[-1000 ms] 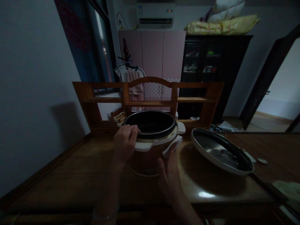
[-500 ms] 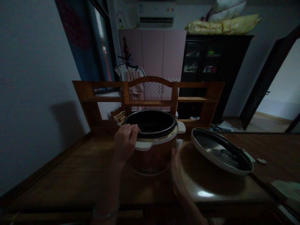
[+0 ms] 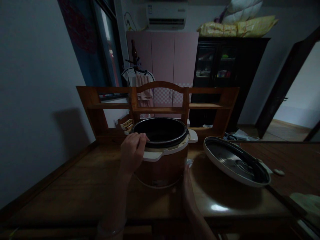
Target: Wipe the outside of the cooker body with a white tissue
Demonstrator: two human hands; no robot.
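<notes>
Watching remotely: left hand (image 3: 132,151) curled tight over the near-left rim of the open cooker (image 3: 160,170), on the table (image 3: 75,196); right hand (image 3: 189,188) edge-on by its right side, white tissue (image 3: 189,162) at the fingertips, grip I can't tell; hard pushing might skid the cooker; a stray knuckle might rock the upturned lid (image 3: 233,161).

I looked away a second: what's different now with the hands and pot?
The right hand, with the tissue, has moved rightward from the front of the pot round to its right side, and a little lower. Nothing was visibly picked up or let go. The left hand stays on the pot; pot and lid stayed put.
</notes>
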